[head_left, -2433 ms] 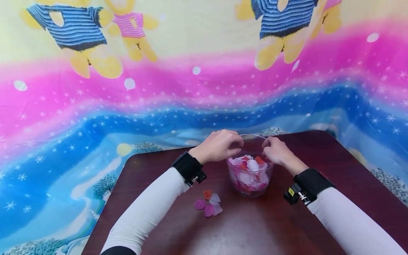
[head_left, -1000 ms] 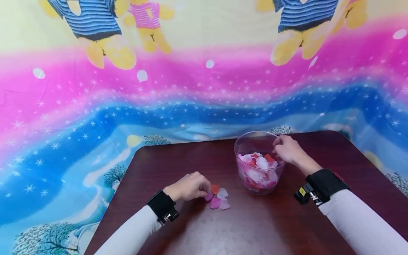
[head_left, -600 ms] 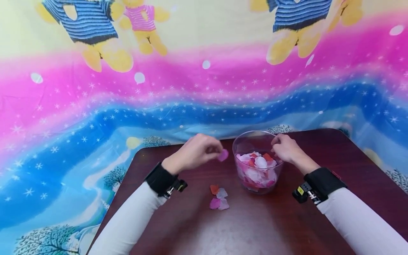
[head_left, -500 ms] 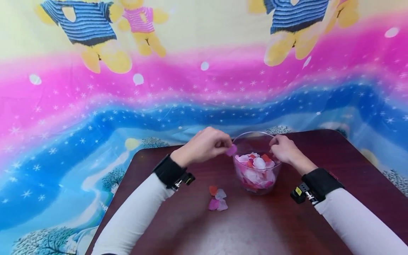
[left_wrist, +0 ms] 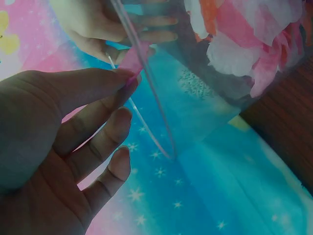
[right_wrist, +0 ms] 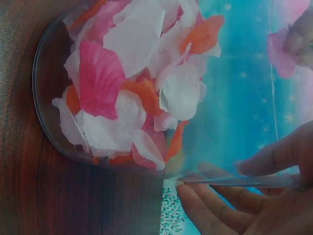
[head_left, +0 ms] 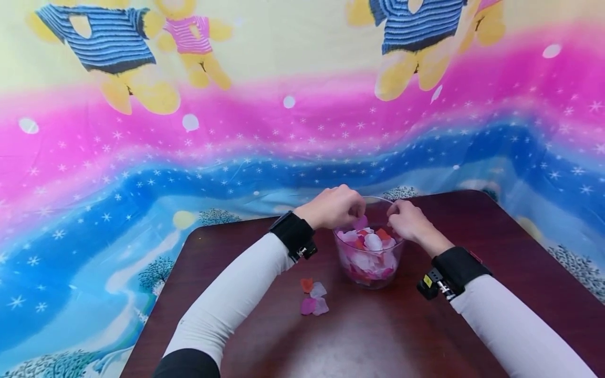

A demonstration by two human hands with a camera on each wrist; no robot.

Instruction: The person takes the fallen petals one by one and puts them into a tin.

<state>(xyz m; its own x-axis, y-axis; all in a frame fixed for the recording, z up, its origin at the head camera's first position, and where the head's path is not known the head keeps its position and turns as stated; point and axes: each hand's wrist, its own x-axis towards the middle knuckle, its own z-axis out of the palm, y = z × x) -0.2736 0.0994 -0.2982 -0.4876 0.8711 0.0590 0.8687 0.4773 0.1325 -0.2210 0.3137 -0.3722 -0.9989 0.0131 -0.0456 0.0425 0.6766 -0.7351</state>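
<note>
Pink petal pinched by left hand, held above the glass bowl mouth. Bowl rim gripped by right hand. Risk judged: light petal may cling to fingertips or drift outside onto the surface, joining loose petals.

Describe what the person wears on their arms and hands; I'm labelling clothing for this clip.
Both arms have long white sleeves: left sleeve, right sleeve. The left upper arm shows a dark layer near the bottom edge. Each wrist carries a wide black band: the left band, and the right band with a small yellow-marked device. The left hand and right hand are bare, ungloved.
</note>
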